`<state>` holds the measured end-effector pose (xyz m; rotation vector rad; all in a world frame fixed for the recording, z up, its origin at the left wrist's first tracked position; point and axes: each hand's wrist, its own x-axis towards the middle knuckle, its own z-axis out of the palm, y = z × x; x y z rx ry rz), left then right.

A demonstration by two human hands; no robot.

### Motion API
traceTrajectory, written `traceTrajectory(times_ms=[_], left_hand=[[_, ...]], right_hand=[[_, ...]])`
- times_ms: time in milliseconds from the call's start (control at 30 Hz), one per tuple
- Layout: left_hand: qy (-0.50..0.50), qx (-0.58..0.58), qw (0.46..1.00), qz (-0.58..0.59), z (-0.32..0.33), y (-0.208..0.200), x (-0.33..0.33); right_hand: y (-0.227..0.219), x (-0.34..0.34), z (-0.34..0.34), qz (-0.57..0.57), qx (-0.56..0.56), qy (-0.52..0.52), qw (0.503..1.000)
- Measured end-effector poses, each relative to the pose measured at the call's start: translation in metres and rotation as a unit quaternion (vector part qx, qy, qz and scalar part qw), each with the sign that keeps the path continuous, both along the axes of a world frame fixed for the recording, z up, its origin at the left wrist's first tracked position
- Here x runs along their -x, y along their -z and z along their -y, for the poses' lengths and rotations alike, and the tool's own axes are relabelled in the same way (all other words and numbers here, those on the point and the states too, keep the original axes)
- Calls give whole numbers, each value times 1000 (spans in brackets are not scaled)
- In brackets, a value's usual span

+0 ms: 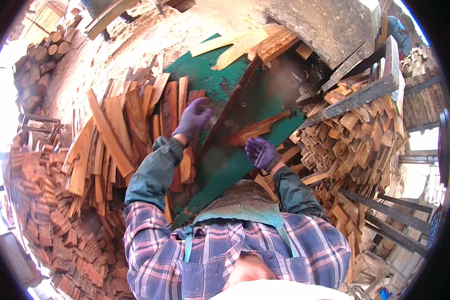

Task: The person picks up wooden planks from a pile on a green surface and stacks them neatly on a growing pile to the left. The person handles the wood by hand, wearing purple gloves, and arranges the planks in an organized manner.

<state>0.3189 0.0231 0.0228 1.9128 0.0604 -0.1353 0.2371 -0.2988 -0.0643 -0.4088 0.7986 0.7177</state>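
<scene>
A green metal table (225,175) with worn paint lies before me, crossed by a rusty upright metal bar (233,107). My left hand (195,119), in a purple glove, hovers left of the bar near upright wooden slats (170,107); its fingers are apart and nothing shows in them. My right hand (262,154), also gloved in purple, is on the bar's right side with its fingers curled in. Just beyond its fingertips lies a reddish split piece of wood (257,129). Whether the hand touches it, or holds anything, I cannot make out.
Loose slats (120,125) lean in a heap at the left. Split sticks are stacked at the right (355,130) and lower left (70,235). Pale boards (240,47) lie across the table's far end. Round logs (45,60) are piled far left. Another person (399,32) is at the far right.
</scene>
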Motion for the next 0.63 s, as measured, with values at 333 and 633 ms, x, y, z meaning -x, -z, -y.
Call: traceTrajectory(times_ms=[333, 633], left_hand=[[15, -142, 988, -66, 78, 22, -31], [-82, -516, 851, 51, 11, -71, -109]], right_hand=[[19, -263, 158, 248, 401, -1, 882], [-31, -492, 236, 330, 887, -24, 323]])
